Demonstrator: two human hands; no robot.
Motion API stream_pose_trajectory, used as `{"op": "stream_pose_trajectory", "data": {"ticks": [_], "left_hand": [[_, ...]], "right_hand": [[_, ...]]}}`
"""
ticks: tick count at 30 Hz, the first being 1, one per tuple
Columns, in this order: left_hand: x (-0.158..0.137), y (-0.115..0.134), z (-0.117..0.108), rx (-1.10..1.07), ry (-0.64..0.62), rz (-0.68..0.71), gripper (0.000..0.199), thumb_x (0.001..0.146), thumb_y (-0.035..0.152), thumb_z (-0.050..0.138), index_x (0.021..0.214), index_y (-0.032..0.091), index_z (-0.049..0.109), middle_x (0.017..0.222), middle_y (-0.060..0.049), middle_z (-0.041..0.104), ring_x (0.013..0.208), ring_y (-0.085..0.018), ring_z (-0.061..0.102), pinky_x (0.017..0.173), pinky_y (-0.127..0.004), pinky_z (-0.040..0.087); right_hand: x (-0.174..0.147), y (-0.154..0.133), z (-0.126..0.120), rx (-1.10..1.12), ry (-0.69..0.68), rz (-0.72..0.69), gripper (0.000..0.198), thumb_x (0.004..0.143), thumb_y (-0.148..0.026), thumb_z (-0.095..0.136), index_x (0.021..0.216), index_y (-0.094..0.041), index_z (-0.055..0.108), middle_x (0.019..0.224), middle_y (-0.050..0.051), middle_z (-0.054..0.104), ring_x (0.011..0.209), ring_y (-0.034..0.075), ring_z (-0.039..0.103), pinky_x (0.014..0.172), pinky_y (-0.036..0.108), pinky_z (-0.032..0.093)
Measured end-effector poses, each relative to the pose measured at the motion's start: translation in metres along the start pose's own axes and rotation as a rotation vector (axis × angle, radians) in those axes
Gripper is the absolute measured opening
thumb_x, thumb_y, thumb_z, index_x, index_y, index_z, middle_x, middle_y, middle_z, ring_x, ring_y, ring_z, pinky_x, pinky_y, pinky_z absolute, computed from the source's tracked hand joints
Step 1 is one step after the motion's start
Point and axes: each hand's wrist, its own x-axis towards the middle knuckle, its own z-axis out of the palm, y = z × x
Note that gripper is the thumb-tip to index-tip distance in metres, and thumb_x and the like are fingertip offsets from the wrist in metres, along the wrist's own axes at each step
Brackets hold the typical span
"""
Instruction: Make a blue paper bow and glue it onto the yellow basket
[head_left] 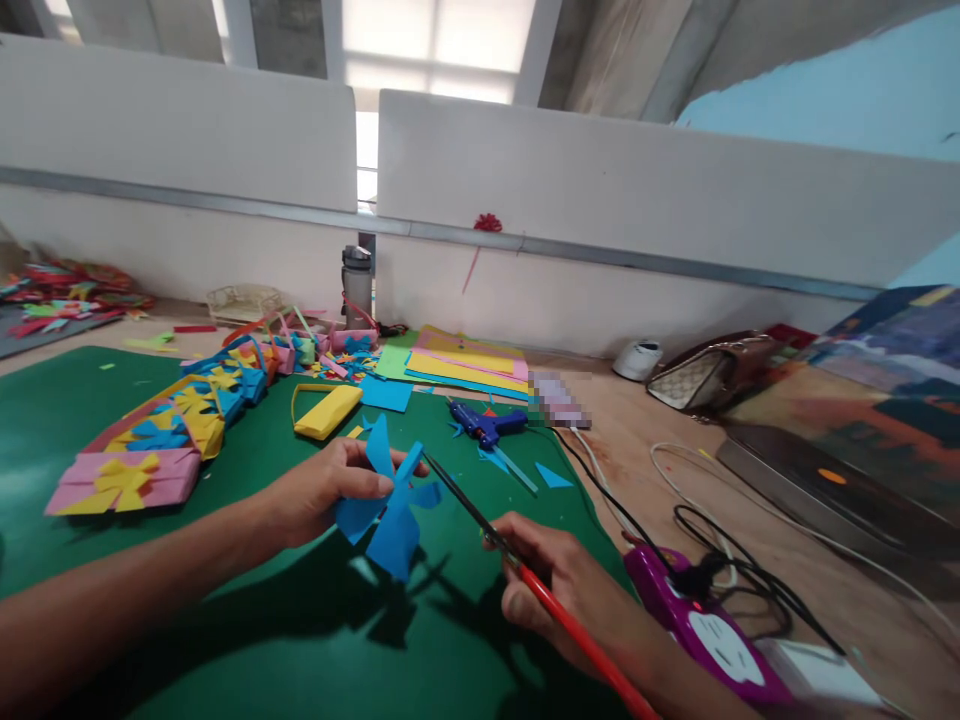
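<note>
The left hand (330, 490) pinches a blue paper flower (396, 538) between thumb and fingers, holding it raised above the green mat (450, 675) that covers much of the bench (622, 450). The right hand (555, 570) is closed around red-handled scissors (559, 613), whose blade tips point at the flower's upper petals; whether they touch the paper cannot be told.

Beyond the flower, a yellow paper basket (328, 412) lies on the mat, and a blue glue gun (487, 425) rests near the mat's right edge. Along the mat's left side runs a row of decorated paper baskets (124, 485), the nearest one pink with a yellow flower. Coloured paper sheets (469, 365) are stacked toward the bench's far edge, where a grey bottle (357, 290) stands upright. Right of the mat, a purple power strip (697, 620) lies on the bench.
</note>
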Motion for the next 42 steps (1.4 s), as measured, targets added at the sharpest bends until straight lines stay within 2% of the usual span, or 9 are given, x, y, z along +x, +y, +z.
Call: {"op": "stream_pose_trajectory", "data": {"ticks": [4,9,14,20,24,30,34,42], "left_hand": [[-0.003,0.003,0.000,-0.012,-0.038,0.003,0.029,0.058,0.019,0.072,0.087,0.017,0.074,0.078,-0.007,0.071,0.064,-0.018,0.063,0.066,-0.029,0.050],[-0.003,0.003,0.000,-0.008,0.009,0.016,0.032,0.054,0.020,0.074,0.086,0.016,0.073,0.076,-0.007,0.071,0.063,-0.018,0.063,0.064,-0.029,0.050],[-0.002,-0.001,0.002,0.006,0.009,-0.044,0.035,0.048,0.020,0.076,0.083,0.013,0.073,0.072,-0.007,0.070,0.064,-0.019,0.063,0.065,-0.030,0.050],[0.000,-0.011,0.003,-0.002,-0.020,-0.088,0.047,0.046,0.021,0.076,0.091,0.011,0.071,0.085,-0.011,0.072,0.073,-0.023,0.065,0.072,-0.035,0.050],[0.000,-0.014,0.003,0.008,-0.030,-0.075,0.044,0.046,0.021,0.077,0.089,0.011,0.071,0.086,-0.011,0.073,0.071,-0.021,0.065,0.070,-0.033,0.051],[0.001,-0.017,0.005,0.001,-0.108,-0.061,0.037,0.051,0.020,0.074,0.087,0.012,0.071,0.082,-0.009,0.073,0.072,-0.021,0.066,0.072,-0.033,0.051],[0.002,-0.019,0.006,0.007,-0.091,-0.044,0.027,0.051,0.019,0.074,0.078,0.014,0.071,0.076,-0.006,0.071,0.068,-0.019,0.063,0.071,-0.033,0.050],[0.000,-0.016,0.010,0.023,-0.071,-0.068,0.026,0.049,0.018,0.072,0.075,0.014,0.072,0.071,-0.005,0.070,0.063,-0.017,0.060,0.067,-0.031,0.049]], "right_hand": [[-0.001,0.001,0.000,-0.039,-0.019,0.034,0.022,0.077,-0.039,0.056,0.086,-0.021,0.048,0.062,-0.006,0.038,0.054,0.011,0.029,0.048,0.023,0.026],[-0.002,-0.003,-0.001,-0.050,-0.031,0.053,0.021,0.076,-0.037,0.058,0.085,-0.020,0.048,0.061,-0.007,0.040,0.053,0.011,0.030,0.048,0.023,0.027],[-0.002,-0.007,0.000,-0.044,-0.054,0.074,0.021,0.073,-0.033,0.062,0.082,-0.020,0.048,0.061,-0.007,0.041,0.053,0.010,0.032,0.047,0.021,0.027],[-0.001,-0.009,0.002,-0.058,-0.070,0.071,0.019,0.069,-0.023,0.062,0.082,-0.020,0.048,0.060,-0.008,0.040,0.053,0.009,0.031,0.047,0.020,0.026],[-0.001,-0.011,0.003,-0.060,-0.081,0.069,0.019,0.068,-0.017,0.060,0.082,-0.020,0.048,0.060,-0.009,0.040,0.053,0.009,0.032,0.047,0.020,0.025],[-0.001,-0.014,0.003,-0.020,-0.082,0.067,0.022,0.071,-0.029,0.064,0.081,-0.020,0.048,0.060,-0.009,0.039,0.052,0.009,0.031,0.047,0.021,0.026],[-0.001,-0.016,0.004,-0.008,-0.069,0.086,0.021,0.071,-0.031,0.065,0.080,-0.019,0.049,0.058,-0.009,0.038,0.053,0.009,0.030,0.047,0.020,0.024],[0.001,-0.019,0.006,-0.024,-0.070,0.049,0.018,0.067,-0.024,0.065,0.077,-0.019,0.051,0.058,-0.009,0.039,0.055,0.009,0.031,0.049,0.020,0.023]]}}
